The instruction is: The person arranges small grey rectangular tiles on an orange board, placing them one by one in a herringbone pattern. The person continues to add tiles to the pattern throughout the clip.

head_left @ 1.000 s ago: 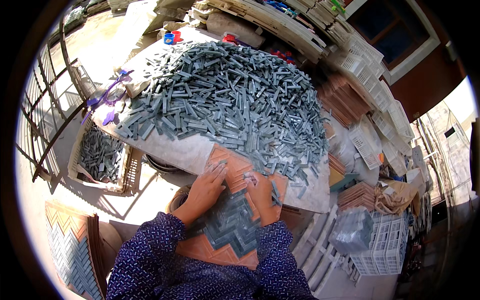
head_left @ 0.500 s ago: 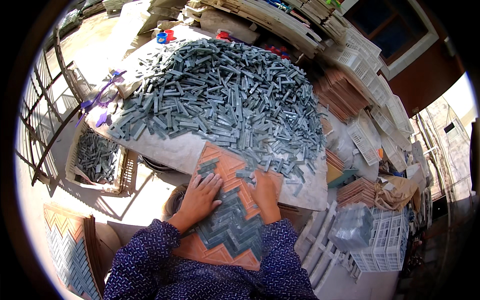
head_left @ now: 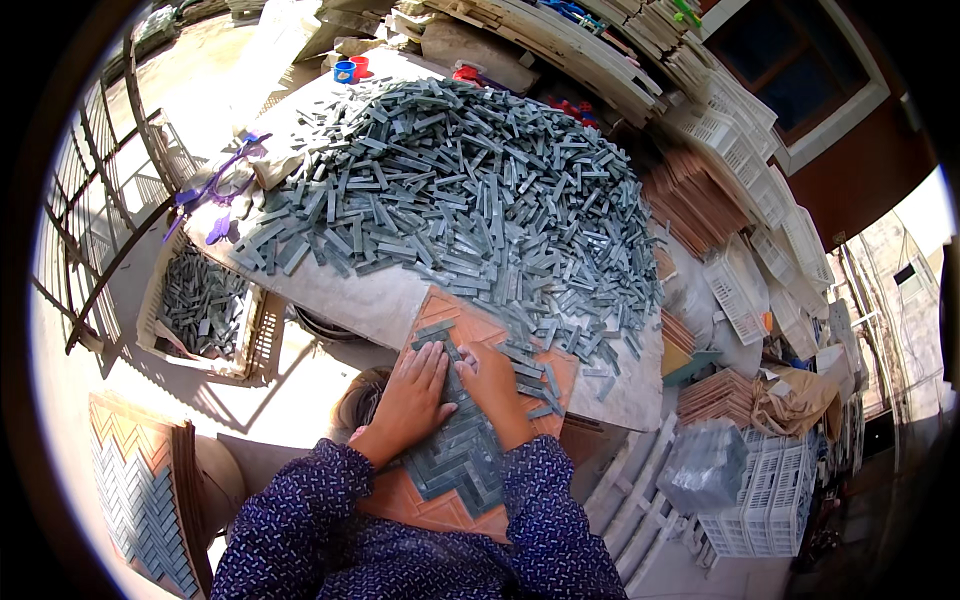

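An orange moulded board (head_left: 465, 318) with a herringbone pattern lies tilted over the near edge of the table. Grey-green stone strips (head_left: 455, 455) fill its middle in zigzag rows. My left hand (head_left: 408, 400) lies flat on the laid strips, fingers stretched out and nearly together. Beside it, my right hand (head_left: 492, 392) has its fingers bent around the end of a stone strip (head_left: 451, 345), partly hidden by the fingers. Several loose strips (head_left: 535, 380) lie on the board just right of that hand.
A large heap of stone strips (head_left: 470, 190) covers the table (head_left: 350, 310). To the left stand a crate of strips (head_left: 205, 310) and a stack of filled boards (head_left: 145, 490). White plastic crates (head_left: 765, 490) and stacked orange boards (head_left: 695, 200) are at the right.
My right hand has moved left, close beside my left hand. More loose strips now lie on the board to its right. My left hand has shifted slightly over the rows.
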Tool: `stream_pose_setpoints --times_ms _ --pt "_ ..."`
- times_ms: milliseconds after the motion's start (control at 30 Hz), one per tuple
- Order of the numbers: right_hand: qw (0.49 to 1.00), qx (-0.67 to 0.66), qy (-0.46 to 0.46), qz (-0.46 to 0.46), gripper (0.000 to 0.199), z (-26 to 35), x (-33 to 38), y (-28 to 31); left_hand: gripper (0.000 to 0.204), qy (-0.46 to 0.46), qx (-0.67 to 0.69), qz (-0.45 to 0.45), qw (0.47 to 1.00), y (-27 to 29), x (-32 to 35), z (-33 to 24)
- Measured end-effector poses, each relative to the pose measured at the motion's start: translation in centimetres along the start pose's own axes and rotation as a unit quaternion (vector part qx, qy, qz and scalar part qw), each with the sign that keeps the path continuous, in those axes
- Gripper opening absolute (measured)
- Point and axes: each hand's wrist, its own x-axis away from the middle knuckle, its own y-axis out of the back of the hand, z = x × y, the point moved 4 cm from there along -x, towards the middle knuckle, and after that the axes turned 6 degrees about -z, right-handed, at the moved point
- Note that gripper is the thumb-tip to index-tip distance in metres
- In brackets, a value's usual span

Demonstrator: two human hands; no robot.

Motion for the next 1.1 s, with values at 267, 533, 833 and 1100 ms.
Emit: stream_pose_setpoints --times_ms 267,533,833,1100 --pt "0.995 0.085 0.008 -0.049 0.021 1.6 1.4 0.1 0.079 0.001 -0.019 0.023 1.0 0.1 -0.3 -0.4" --pt "0.988 0.045 -0.121 -0.09 0.018 -2.6 1.4 4.4 0.078 -0.042 0.019 0.039 0.998 0.2 -0.2 -1.3" --pt "0.986 0.075 0.003 -0.149 0.019 -5.7 2.0 6.3 0.073 -0.045 0.012 0.041 0.998 -0.7 0.3 -1.9" --pt "0.996 0.024 -0.085 -0.033 0.023 -7.4 2.3 6.0 0.068 -0.055 0.033 0.023 0.998 -0.6 0.0 -1.9"
